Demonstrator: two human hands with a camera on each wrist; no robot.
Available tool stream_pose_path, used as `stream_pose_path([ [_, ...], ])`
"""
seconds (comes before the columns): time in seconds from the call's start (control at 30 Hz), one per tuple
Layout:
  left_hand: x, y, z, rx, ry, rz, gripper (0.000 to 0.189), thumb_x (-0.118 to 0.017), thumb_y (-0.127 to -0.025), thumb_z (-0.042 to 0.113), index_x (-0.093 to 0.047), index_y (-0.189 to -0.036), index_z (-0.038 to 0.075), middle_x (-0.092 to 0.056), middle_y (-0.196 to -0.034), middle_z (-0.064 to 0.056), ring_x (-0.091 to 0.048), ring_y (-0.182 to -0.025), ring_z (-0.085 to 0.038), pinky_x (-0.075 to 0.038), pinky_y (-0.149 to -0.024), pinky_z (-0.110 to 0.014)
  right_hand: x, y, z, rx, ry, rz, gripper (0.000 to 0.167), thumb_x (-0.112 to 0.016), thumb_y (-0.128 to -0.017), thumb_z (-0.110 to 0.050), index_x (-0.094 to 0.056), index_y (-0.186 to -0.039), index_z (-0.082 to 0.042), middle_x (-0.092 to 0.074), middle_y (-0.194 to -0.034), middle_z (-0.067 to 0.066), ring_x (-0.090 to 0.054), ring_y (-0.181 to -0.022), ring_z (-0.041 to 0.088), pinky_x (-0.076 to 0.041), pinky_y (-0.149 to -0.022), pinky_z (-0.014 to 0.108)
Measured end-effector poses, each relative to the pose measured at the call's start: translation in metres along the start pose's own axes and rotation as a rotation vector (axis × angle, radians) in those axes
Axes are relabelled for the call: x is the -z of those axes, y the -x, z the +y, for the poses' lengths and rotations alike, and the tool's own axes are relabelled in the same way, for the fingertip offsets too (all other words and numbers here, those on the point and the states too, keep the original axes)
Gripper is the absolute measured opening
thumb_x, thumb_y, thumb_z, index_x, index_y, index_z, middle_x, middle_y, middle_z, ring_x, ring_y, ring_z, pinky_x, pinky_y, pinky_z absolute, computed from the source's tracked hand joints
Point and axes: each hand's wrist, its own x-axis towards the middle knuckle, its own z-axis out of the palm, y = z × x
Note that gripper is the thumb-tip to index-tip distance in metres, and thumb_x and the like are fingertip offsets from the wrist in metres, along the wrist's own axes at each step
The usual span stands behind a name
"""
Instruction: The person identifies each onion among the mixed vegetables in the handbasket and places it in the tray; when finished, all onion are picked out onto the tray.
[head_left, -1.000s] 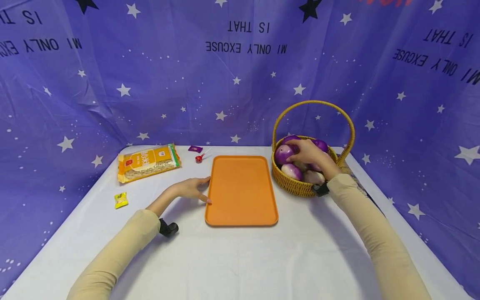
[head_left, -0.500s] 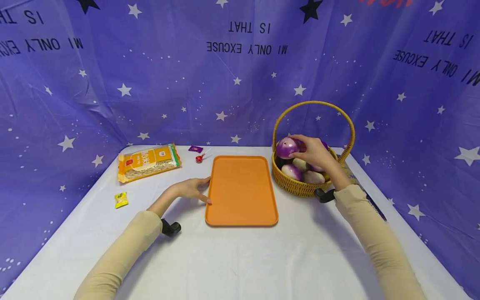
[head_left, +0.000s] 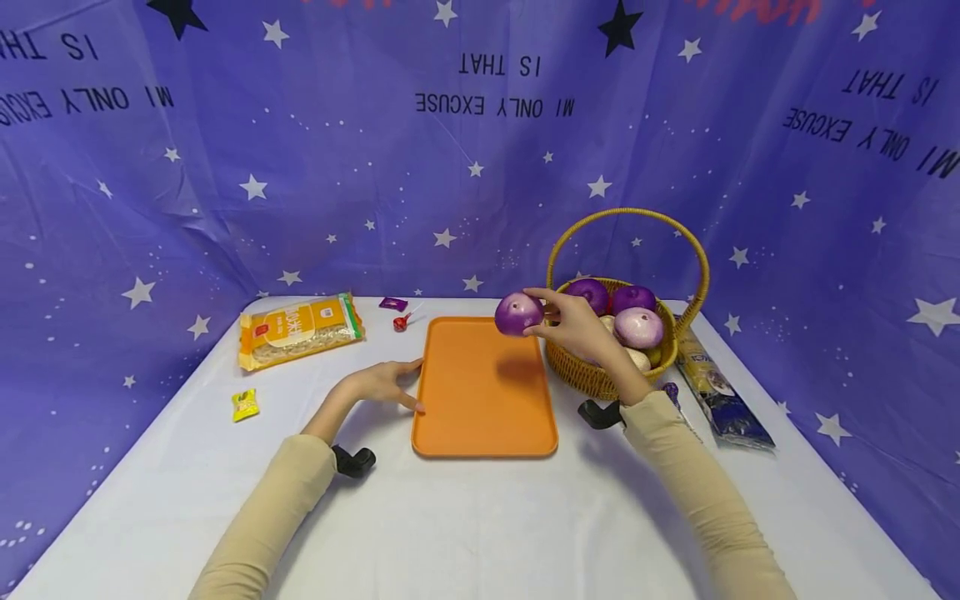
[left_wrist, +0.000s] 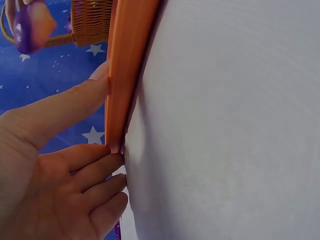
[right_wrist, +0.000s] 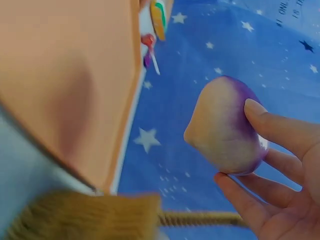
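My right hand (head_left: 577, 325) holds a purple-and-white turnip (head_left: 518, 314) between thumb and fingers, above the far right part of the orange tray (head_left: 480, 408). In the right wrist view, the turnip (right_wrist: 220, 130) shows a pale, pointed end turned away from the palm. The left hand (head_left: 381, 385) rests at the tray's left edge, thumb and forefinger spread along it. Seen from the left wrist, that thumb touches the rim (left_wrist: 122, 75) and the other fingers lie almost straight against its side. Several more turnips (head_left: 638, 327) sit in the wicker basket (head_left: 585, 382).
The basket's tall handle (head_left: 628, 212) arches up right of the tray. Behind the right forearm lies a dark blue and yellow packet (head_left: 712, 383). On the left are a bag of grain (head_left: 300, 329), a yellow wrapped candy (head_left: 244, 405), a purple candy (head_left: 393, 303) and a red lollipop (head_left: 401, 323).
The right hand has lifted the turnip out of the basket and carried it left, over the tray. The left hand stays at the tray's edge. The head view has tilted slightly.
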Motion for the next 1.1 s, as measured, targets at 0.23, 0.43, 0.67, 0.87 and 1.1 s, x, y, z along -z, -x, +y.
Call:
stream_pose_path([
  [0.23,-0.001,0.002,-0.002,0.004,-0.004,0.005,0.101,-0.08,-0.076,0.044,-0.027,-0.152,0.004,-0.032,-0.152,-0.021,-0.025,-0.14,-0.04,-0.02,-0.113,-0.055,-0.041,-0.026,0.01,0.0,-0.004,-0.115,0.065,-0.082,-0.078,-0.02,-0.055,-0.134,-0.002,-0.062,-0.124,0.018,-0.066,-0.102,0.03,-0.054,-0.088,0.039],
  [0.43,0.001,0.004,-0.002,0.011,-0.002,0.015,0.1,-0.079,-0.076,0.044,-0.027,-0.152,0.005,-0.032,-0.152,-0.02,-0.025,-0.14,-0.04,-0.02,-0.114,-0.054,-0.069,-0.052,0.014,-0.01,-0.018,-0.182,0.062,-0.082,-0.078,-0.015,-0.056,-0.132,0.002,-0.06,-0.127,0.019,-0.063,-0.107,0.032,-0.051,-0.093,0.038],
  [0.67,0.0,0.003,-0.003,0.0,0.002,0.017,0.1,-0.079,-0.076,0.044,-0.027,-0.152,0.007,-0.031,-0.152,-0.021,-0.026,-0.139,-0.041,-0.02,-0.113,-0.054,-0.101,-0.072,0.01,-0.117,0.002,-0.214,0.059,-0.081,-0.079,-0.019,-0.058,-0.131,-0.003,-0.062,-0.126,0.015,-0.058,-0.115,0.029,-0.046,-0.099,0.038],
  [0.87,0.001,0.001,-0.002,-0.003,0.002,0.022,0.098,-0.079,-0.076,0.044,-0.028,-0.152,0.007,-0.032,-0.152,-0.021,-0.027,-0.139,-0.04,-0.021,-0.114,-0.053,-0.122,-0.081,0.008,-0.191,-0.042,-0.167,0.058,-0.079,-0.082,-0.021,-0.057,-0.133,-0.004,-0.06,-0.129,0.014,-0.056,-0.119,0.028,-0.043,-0.102,0.035],
  [1.1,0.001,0.002,-0.003,0.013,0.003,0.016,0.097,-0.079,-0.077,0.043,-0.029,-0.152,0.008,-0.033,-0.152,-0.019,-0.028,-0.139,-0.039,-0.021,-0.114,-0.052,-0.135,-0.087,0.008,-0.272,-0.094,-0.106,0.065,-0.077,-0.084,-0.026,-0.05,-0.138,-0.002,-0.058,-0.131,0.019,-0.054,-0.121,0.032,-0.042,-0.103,0.039],
])
